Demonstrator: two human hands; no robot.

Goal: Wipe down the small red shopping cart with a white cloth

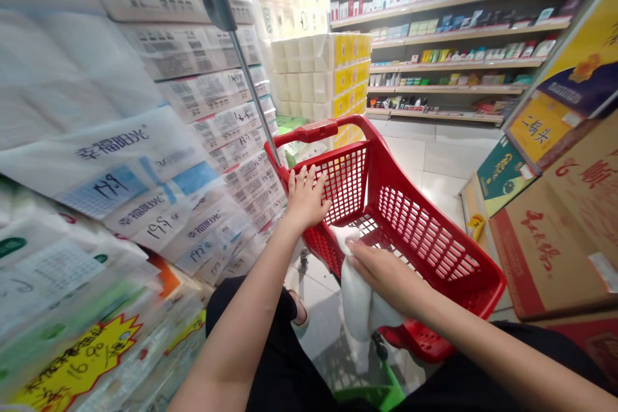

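Head cam: the left forearm comes up from 7 o'clock, and the left hand (309, 198) lies palm down on the near rim of the red basket (393, 147), fingers a bit apart and pointing at 12. The right arm reaches in from 4 o'clock. Its hand (383, 273) points toward 10, fingers together and clamped on a limp white thing (356, 302), which is pinched narrow at the top and droops toward 6 over the basket's near side. Cloth or thin bag, can't tell.

The basket sits just off centre, stretching from 12 to 4. It's glossy red plastic, walls full of holes, with a grid panel (345, 177) at the 12 o'clock end and a grey pull handle (223, 6) sticking up toward 11. Paper packs (212, 96) are stacked at 9, boxes (555, 238) at 3.
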